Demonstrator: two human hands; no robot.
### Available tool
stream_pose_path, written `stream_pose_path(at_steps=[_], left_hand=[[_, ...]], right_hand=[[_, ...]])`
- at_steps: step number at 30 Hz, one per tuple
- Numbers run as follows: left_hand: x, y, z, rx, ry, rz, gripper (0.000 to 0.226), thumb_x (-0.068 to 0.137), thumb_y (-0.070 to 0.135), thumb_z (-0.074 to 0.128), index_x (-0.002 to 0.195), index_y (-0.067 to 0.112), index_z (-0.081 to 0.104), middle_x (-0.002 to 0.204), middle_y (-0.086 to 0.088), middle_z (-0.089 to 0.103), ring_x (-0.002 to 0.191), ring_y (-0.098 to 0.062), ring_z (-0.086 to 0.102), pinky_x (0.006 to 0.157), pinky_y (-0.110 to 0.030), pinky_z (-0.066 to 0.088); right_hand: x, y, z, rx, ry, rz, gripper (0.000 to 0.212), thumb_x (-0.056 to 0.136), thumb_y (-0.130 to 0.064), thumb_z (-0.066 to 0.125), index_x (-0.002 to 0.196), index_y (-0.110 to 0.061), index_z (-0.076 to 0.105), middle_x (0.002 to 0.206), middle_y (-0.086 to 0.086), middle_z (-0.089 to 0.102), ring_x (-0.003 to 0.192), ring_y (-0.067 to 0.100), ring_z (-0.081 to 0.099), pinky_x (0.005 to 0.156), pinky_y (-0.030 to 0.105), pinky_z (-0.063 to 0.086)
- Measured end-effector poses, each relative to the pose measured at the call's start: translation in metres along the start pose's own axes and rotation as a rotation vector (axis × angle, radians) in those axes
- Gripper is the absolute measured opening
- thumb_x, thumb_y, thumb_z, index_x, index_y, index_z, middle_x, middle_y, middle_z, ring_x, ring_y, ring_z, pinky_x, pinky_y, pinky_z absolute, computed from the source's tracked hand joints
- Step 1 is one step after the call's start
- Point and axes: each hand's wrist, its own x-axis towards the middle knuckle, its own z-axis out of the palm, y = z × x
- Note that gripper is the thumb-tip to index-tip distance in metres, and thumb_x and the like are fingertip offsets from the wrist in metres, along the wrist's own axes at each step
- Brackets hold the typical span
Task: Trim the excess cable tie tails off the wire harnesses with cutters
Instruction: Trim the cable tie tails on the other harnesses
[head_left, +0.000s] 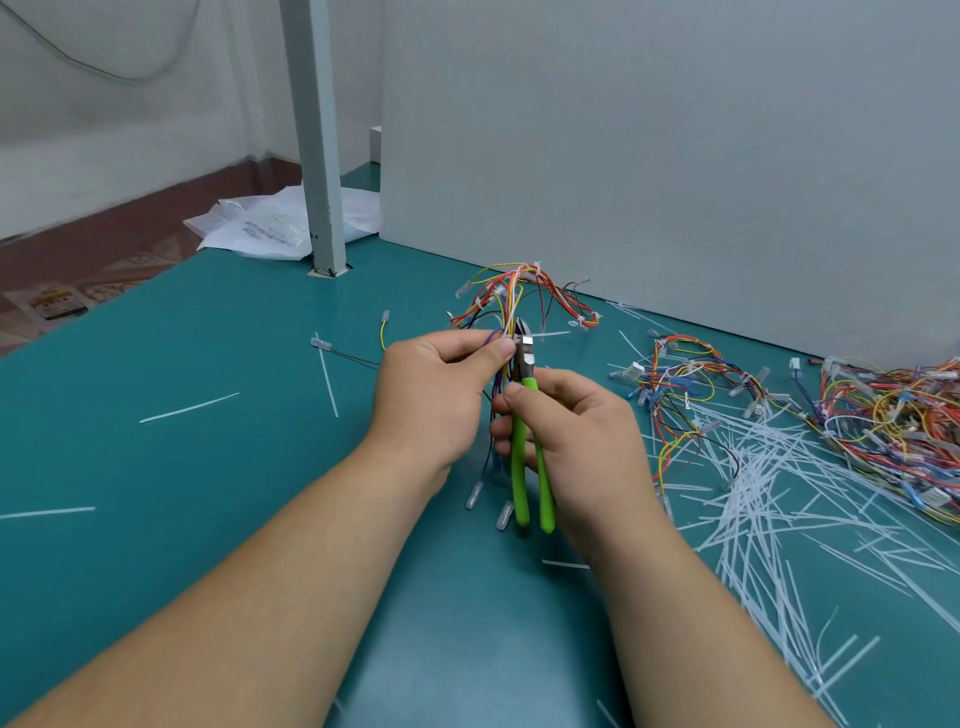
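pinching the wire harness (506, 332) upright, left hand (441, 384) sits just left of the cutters (525, 415). right hand (571, 441) is wrapped round the green handles, blades up at the bundle. tie tail (555, 333) juts right, across the blades.

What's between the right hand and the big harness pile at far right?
Head view: one loose wire harness and a heap of cut white cable tie tails, lying on the teal table.

Left hand (436, 395) pinches a wire harness (511, 306); right hand (576, 441) grips green-handled cutters (525, 410) at it, above the teal table (208, 467).
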Motion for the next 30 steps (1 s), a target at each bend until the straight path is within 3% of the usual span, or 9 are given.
stream_pose_path(at_steps=[7,13,22,27,30], left_hand=[[0.000,0.001,0.000,-0.032,0.019,-0.030,0.016,0.087,0.013,0.079,0.076,0.024,0.077,0.069,0.014,0.074,0.064,0.009,0.062,0.062,-0.005,0.045],[-0.001,0.004,0.000,-0.015,0.022,-0.046,0.015,0.086,0.013,0.079,0.076,0.024,0.077,0.062,0.017,0.070,0.056,0.009,0.058,0.058,-0.005,0.043],[-0.001,0.003,-0.001,0.012,0.053,-0.019,0.015,0.087,0.015,0.079,0.076,0.024,0.077,0.063,0.017,0.070,0.059,0.008,0.059,0.061,-0.006,0.045],[-0.001,0.001,-0.002,0.247,0.042,0.166,0.017,0.088,0.017,0.078,0.080,0.032,0.077,0.076,0.019,0.075,0.073,-0.001,0.067,0.075,-0.017,0.053],[-0.011,0.001,-0.001,0.504,-0.049,0.374,0.009,0.089,0.021,0.077,0.096,0.025,0.081,0.087,0.015,0.074,0.085,-0.009,0.066,0.082,-0.025,0.052]], right_hand=[[0.001,0.002,0.001,-0.015,-0.025,0.018,0.006,0.094,-0.002,0.071,0.097,-0.006,0.074,0.082,0.010,0.072,0.070,0.022,0.070,0.066,0.036,0.060],[0.001,0.004,0.001,-0.037,-0.002,-0.017,0.007,0.094,-0.001,0.069,0.100,-0.001,0.073,0.079,0.010,0.070,0.063,0.019,0.065,0.059,0.029,0.056],[0.004,0.003,0.002,-0.006,0.045,0.000,0.007,0.097,-0.004,0.066,0.091,-0.004,0.068,0.071,0.007,0.068,0.057,0.018,0.062,0.054,0.031,0.055],[0.010,0.000,-0.008,0.247,0.183,0.058,0.010,0.105,-0.014,0.058,0.100,-0.015,0.068,0.087,0.000,0.077,0.083,0.015,0.075,0.071,0.033,0.062],[0.010,-0.001,-0.007,0.251,0.223,0.050,0.015,0.106,-0.016,0.055,0.098,-0.018,0.068,0.086,-0.001,0.077,0.081,0.015,0.072,0.075,0.036,0.058]])
